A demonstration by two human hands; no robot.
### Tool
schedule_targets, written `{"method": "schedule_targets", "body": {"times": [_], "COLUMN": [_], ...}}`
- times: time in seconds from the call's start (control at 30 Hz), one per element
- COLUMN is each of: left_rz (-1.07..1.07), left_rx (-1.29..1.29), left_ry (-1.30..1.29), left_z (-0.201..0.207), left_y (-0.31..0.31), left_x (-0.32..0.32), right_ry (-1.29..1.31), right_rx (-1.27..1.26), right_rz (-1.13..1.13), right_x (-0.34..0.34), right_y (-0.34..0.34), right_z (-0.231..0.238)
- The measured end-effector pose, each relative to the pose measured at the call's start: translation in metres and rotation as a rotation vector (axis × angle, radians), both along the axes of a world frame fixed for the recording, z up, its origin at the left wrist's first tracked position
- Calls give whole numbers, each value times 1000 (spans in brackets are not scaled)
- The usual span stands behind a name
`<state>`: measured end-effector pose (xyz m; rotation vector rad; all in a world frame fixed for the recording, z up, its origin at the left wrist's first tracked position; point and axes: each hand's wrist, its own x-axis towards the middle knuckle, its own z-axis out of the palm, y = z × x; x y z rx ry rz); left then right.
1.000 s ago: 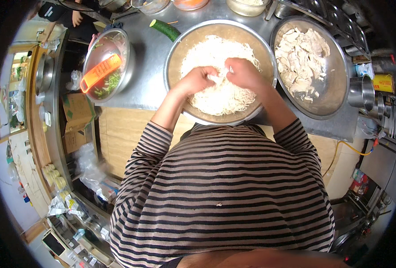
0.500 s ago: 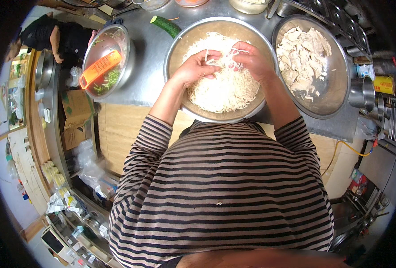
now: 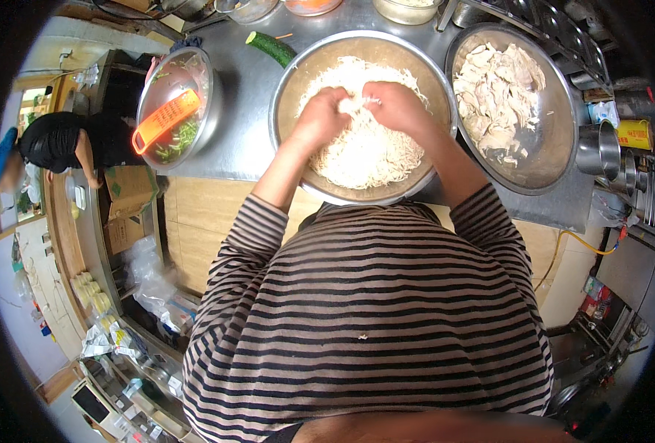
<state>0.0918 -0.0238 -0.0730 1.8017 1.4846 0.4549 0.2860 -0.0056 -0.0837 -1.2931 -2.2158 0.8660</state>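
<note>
Heaped pale shreds, which look like shredded chicken (image 3: 371, 159), fill a wide steel bowl (image 3: 276, 111) in front of me. Above the heap, my left hand (image 3: 323, 118) is closed, its fingertips pinching a bit of pale meat. Close beside it, my right hand (image 3: 397, 109) is curled shut on the same pale strands. The hands are a short gap apart, slightly smeared by motion. To the right, an oval steel basin (image 3: 552, 144) holds larger pale pieces of cooked meat (image 3: 493, 96).
On the left stands a steel bowl (image 3: 213, 111) with an orange grater (image 3: 166, 119) across it and green shreds (image 3: 180, 140) inside. A cut cucumber (image 3: 270, 48) lies behind my bowl. Steel pots (image 3: 597, 151) stand far right. Another person (image 3: 61, 144) bends over at far left.
Both hands have closed from spread fingers into pinches over the heap. The other person at far left has shifted and leans lower in view.
</note>
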Motion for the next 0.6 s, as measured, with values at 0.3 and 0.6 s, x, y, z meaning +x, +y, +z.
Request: {"method": "schedule_targets", "body": {"times": [0.3,0.6], "left_rz": [-53,13], "left_rx": [-160,196], "left_ry": [264,643], "left_z": [-2,6], "left_y": [4,1], "left_x": [-21,-6], "right_ry": [-234,-562], "right_rx": [-3,-24], "right_rz": [190,126], "right_x": [13,17], "right_y": [1,-26], "right_z": [-5,22]}}
